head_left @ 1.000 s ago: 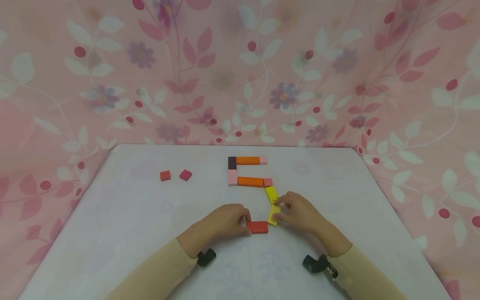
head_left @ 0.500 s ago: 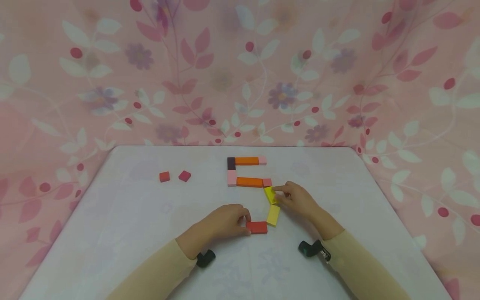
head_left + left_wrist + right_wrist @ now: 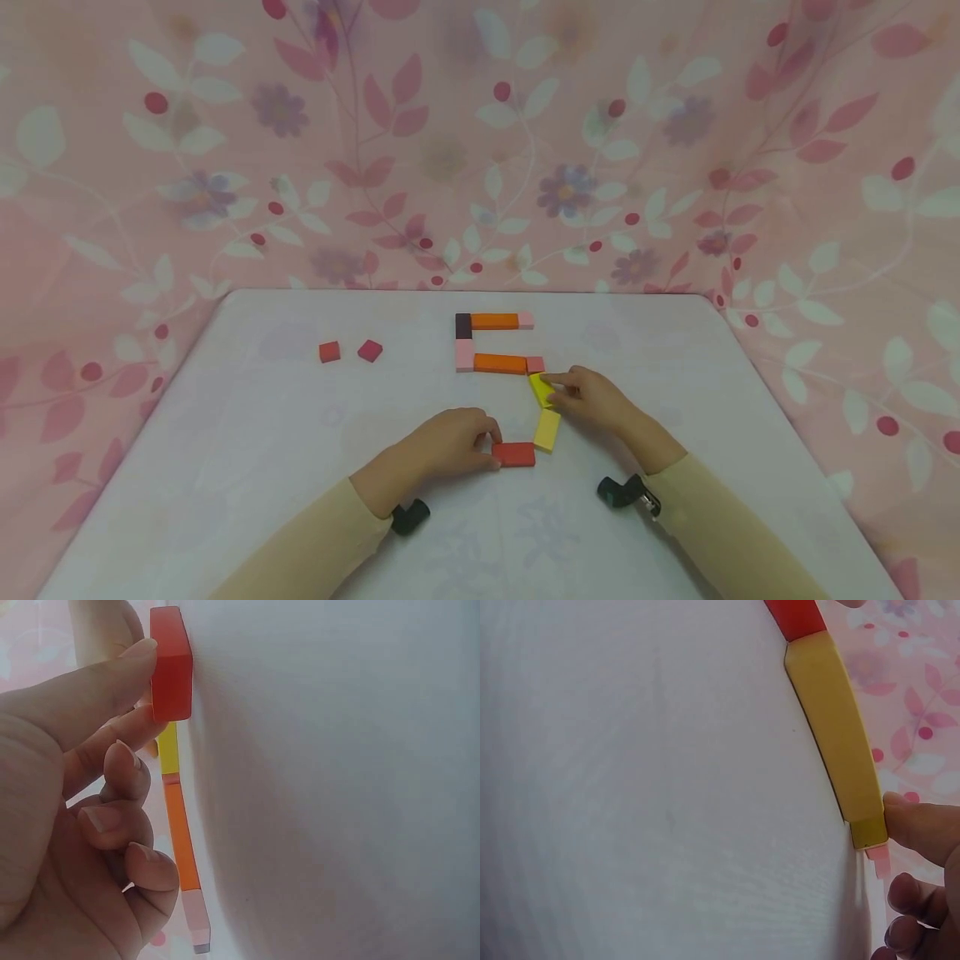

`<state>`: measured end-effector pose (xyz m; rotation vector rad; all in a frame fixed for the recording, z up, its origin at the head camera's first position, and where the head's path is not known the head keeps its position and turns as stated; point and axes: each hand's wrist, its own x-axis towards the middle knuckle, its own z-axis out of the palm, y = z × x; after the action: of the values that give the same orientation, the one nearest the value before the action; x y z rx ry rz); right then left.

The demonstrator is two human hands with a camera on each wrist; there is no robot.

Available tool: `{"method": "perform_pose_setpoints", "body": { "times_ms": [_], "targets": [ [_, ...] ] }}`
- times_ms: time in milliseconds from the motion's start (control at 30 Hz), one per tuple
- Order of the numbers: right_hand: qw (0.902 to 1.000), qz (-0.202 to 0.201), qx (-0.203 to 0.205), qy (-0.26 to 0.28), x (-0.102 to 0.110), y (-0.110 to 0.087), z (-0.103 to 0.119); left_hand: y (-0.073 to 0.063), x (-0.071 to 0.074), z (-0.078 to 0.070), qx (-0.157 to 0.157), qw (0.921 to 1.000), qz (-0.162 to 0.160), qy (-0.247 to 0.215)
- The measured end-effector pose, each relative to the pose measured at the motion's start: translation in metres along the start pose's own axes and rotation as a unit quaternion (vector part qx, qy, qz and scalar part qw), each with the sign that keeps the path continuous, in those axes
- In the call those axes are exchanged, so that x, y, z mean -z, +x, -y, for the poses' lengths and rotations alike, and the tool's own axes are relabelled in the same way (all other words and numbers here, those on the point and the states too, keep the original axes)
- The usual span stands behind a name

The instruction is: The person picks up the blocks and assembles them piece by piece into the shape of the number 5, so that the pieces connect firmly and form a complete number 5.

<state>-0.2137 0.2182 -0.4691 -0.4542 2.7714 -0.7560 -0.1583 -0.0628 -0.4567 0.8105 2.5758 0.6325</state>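
Observation:
My left hand (image 3: pixel 457 442) holds a red block (image 3: pixel 514 454) at its left end, thumb on the near side and a finger on the far side. The left wrist view shows the thumb pressed to this block's face, other fingers curled. My right hand (image 3: pixel 598 406) pinches the upper yellow block (image 3: pixel 539 387) between thumb and index finger; its fingers cover part of it. Below that lies a second yellow block (image 3: pixel 547 430), whose lower end meets the red block's right end. A small pink block (image 3: pixel 536 364) sits just above the upper yellow one.
Two orange blocks (image 3: pixel 500 363), a black block (image 3: pixel 463 326) and pink blocks (image 3: pixel 465 356) continue the bent line toward the back. Two small red blocks (image 3: pixel 329 352) lie apart at the left. A floral cloth (image 3: pixel 480 167) hangs behind the white table (image 3: pixel 262 500).
My right hand has moved from the lower yellow block up to the upper yellow one, near the small pink block. The left hand stays on the red block.

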Motion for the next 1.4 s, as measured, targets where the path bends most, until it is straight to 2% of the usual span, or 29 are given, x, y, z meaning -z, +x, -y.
{"method": "perform_pose_setpoints", "body": {
  "times_ms": [300,700,1400],
  "targets": [
    [0.9999,0.003,0.000,0.011,0.0006,-0.0004,-0.0023,0.0002,0.0004,-0.0023,0.022,0.9997,0.004,-0.005],
    [0.9999,0.005,0.006,0.012,0.0024,-0.0004,-0.0026,0.0009,-0.0004,-0.0016,0.019,0.9998,0.002,-0.006],
    [0.9997,0.010,-0.017,0.014,0.0020,0.0000,-0.0020,0.0010,0.0018,-0.0029,0.030,0.9995,0.007,-0.013]
  ]
}}
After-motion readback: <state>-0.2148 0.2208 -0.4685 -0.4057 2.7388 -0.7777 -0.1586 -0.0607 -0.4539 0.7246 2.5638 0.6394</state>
